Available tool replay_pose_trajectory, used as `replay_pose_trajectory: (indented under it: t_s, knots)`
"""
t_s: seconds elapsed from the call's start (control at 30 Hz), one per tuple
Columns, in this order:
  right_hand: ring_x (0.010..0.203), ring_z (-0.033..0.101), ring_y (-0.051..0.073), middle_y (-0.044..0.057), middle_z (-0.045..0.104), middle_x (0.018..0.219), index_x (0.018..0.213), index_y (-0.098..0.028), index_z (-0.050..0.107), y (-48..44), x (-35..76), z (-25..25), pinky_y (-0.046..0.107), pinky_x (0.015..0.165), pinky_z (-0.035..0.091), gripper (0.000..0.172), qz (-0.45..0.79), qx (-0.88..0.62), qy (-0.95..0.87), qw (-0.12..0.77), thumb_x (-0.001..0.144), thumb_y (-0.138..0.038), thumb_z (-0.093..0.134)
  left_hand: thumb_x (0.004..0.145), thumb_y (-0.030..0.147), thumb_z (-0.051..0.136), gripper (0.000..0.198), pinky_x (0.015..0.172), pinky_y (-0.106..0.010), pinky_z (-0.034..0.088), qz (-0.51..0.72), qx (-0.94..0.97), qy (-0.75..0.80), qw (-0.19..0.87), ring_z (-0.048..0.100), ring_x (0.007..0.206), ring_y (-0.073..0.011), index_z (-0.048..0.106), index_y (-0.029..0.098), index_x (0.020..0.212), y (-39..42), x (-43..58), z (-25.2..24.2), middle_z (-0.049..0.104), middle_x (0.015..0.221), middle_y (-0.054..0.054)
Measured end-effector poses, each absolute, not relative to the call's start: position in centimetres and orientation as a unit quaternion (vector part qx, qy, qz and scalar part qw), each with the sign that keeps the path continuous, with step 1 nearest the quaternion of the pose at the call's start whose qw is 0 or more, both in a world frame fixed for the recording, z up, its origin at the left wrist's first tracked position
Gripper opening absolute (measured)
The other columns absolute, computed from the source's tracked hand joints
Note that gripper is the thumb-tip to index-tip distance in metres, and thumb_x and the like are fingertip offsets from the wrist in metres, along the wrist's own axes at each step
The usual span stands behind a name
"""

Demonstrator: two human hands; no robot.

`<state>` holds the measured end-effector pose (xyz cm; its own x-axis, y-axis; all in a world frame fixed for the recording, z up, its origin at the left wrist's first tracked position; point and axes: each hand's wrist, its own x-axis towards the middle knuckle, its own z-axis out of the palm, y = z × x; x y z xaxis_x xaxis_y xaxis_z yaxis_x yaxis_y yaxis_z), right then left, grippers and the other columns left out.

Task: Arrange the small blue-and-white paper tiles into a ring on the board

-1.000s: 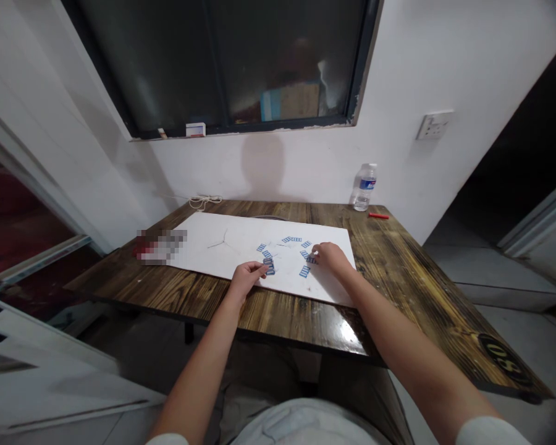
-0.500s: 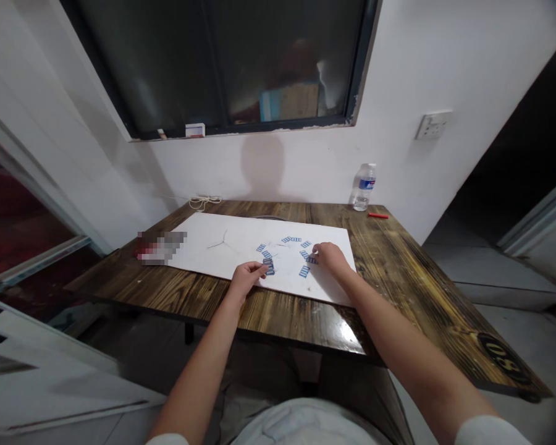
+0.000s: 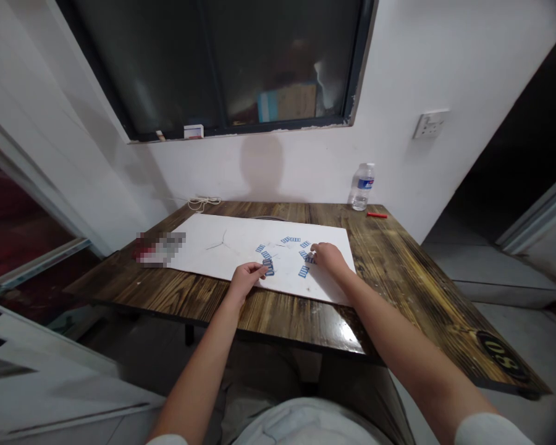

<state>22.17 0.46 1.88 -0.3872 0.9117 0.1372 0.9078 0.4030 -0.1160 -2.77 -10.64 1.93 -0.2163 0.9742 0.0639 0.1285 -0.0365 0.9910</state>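
Several small blue-striped tiles (image 3: 291, 239) lie in a loose ring on a white board (image 3: 213, 244) on the wooden table (image 3: 389, 266). My left hand (image 3: 245, 276) rests at the board's near edge, fingers curled, its fingertips pinching a blue tile (image 3: 269, 267) at the ring's left side. My right hand (image 3: 327, 256) lies on the board to the right of the ring, fingers bent, with its fingertips on a tile (image 3: 309, 257). Another tile (image 3: 303, 271) lies just in front of it.
A water bottle (image 3: 362, 186) and a red pen (image 3: 377, 215) stand at the table's far right by the wall. A coiled white cord (image 3: 204, 201) lies at the far left. A blurred reddish object (image 3: 160, 248) sits at the board's left end. A dark window is above.
Both hands stay almost still on the tiles; the view has shifted slightly.
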Motion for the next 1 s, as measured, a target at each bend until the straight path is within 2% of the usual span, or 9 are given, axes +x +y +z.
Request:
replay_pose_trajectory:
  t_s: [0.13,0.53,0.63,0.77,1.0]
  knots:
    - [0.094,0.061,0.021,0.01,0.068,0.101,0.111,-0.019,0.067,0.4,22.2,1.9,0.025,0.074,0.04,0.033,0.002,-0.535,-0.84,0.092,0.084,-0.014,0.05,0.057,0.046,0.078,0.034,0.053,-0.023,0.036,0.531,0.479,0.57,0.406,0.052,0.054,-0.0118,0.068,0.016,0.067,-10.6,-2.7,1.9,0.064,0.058,-0.001]
    - [0.086,0.061,0.019,0.009,0.066,0.097,0.099,-0.02,0.069,0.4,22.6,2.1,0.025,0.068,0.037,0.022,0.005,-0.527,-0.844,0.1,0.088,-0.023,0.05,0.058,0.048,0.077,0.034,0.052,-0.023,0.036,0.527,0.486,0.572,0.398,0.051,0.053,-0.0116,0.069,0.016,0.068,-10.3,-3.1,1.4,0.064,0.059,-0.001]
    - [0.088,0.062,0.019,0.009,0.066,0.099,0.103,-0.019,0.067,0.6,22.5,1.9,0.025,0.069,0.037,0.022,0.005,-0.534,-0.839,0.103,0.088,-0.02,0.051,0.058,0.048,0.077,0.035,0.054,-0.023,0.037,0.531,0.489,0.57,0.392,0.053,0.054,-0.0125,0.069,0.016,0.068,-10.3,-3.0,1.5,0.064,0.058,-0.001]
    - [0.091,0.062,0.019,0.008,0.067,0.102,0.106,-0.019,0.066,1.1,22.6,1.6,0.025,0.072,0.039,0.023,0.018,-0.532,-0.838,0.117,0.088,-0.025,0.054,0.057,0.049,0.077,0.035,0.052,-0.023,0.036,0.53,0.487,0.574,0.39,0.053,0.053,-0.0127,0.068,0.016,0.066,-10.5,-2.9,1.8,0.064,0.058,-0.002]
    - [0.091,0.061,0.019,0.007,0.069,0.102,0.104,-0.018,0.068,1.7,23.2,1.3,0.025,0.073,0.039,0.022,0.036,-0.534,-0.835,0.13,0.086,-0.028,0.058,0.057,0.049,0.078,0.036,0.051,-0.023,0.036,0.53,0.483,0.57,0.401,0.052,0.053,-0.0121,0.069,0.016,0.068,-10.5,-2.9,1.8,0.064,0.059,-0.001]
